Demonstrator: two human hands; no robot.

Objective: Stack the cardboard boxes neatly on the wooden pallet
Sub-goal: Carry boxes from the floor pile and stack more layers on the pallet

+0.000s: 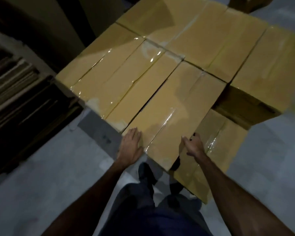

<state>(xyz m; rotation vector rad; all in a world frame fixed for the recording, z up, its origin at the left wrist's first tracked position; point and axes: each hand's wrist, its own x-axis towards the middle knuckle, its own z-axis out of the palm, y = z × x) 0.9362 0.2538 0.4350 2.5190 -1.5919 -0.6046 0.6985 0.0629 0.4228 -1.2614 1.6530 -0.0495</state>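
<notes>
Box (170, 114) lies directly ahead of you on top layer of stack, long axis running away from you, up and right. Your left hand (131, 145) flat, fingers straight, pressing near-left corner. Your right hand (193, 146) at near-right edge, fingers loosely curled; grip unclear. Both hands equally near. Pallet hidden beneath boxes. Image dim, right edge blurred.

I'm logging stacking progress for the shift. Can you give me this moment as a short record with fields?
top layer: taped cardboard boxes packed side by side
box being placed: nearest box, near end overhanging toward the person
left hand: flat on that box's near left corner
right hand: at its near right edge, grip unclear
lower box: sticks out below on the right
pallet: not visible
floor: pale, bare here
</notes>
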